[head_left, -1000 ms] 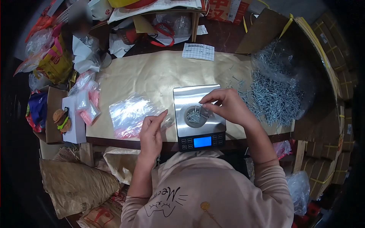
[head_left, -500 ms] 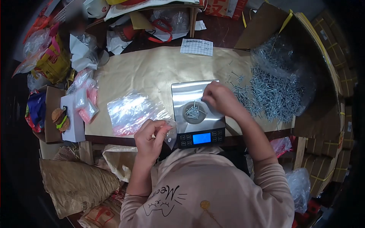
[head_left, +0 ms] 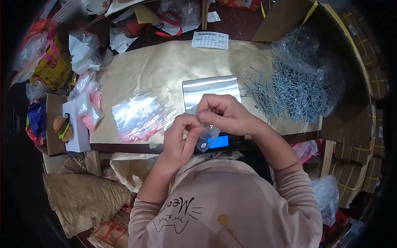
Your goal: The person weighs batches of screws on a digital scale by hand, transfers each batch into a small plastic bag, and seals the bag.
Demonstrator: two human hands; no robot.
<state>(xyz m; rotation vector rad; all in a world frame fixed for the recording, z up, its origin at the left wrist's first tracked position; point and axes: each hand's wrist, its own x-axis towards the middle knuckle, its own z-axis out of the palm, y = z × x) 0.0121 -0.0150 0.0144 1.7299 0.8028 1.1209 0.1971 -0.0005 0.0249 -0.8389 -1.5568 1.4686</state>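
A small clear plastic bag (head_left: 206,139) hangs between my two hands over the front of the digital scale (head_left: 211,84). My left hand (head_left: 182,135) pinches its left side. Fingers of my right hand (head_left: 221,112) are closed on its upper right edge. Both hands cover most of the small round dish on the scale plate, and its screws are hidden. The blue display (head_left: 219,141) is partly visible behind the bag. Left of the scale lies a stack of clear bags with red edges (head_left: 142,115). A large heap of silver screws (head_left: 295,91) spreads at the right.
A handwritten paper label (head_left: 210,40) lies behind the scale. Cardboard (head_left: 285,20) and clear plastic (head_left: 331,87) stand around the heap. At the left are a white box (head_left: 77,128) with a toy burger (head_left: 63,127), and bundled bags (head_left: 89,109).
My left hand has picked up a clear bag and moved right to the scale. My right hand has come down and left from the scale plate to grip the bag too. The view has shifted slightly.
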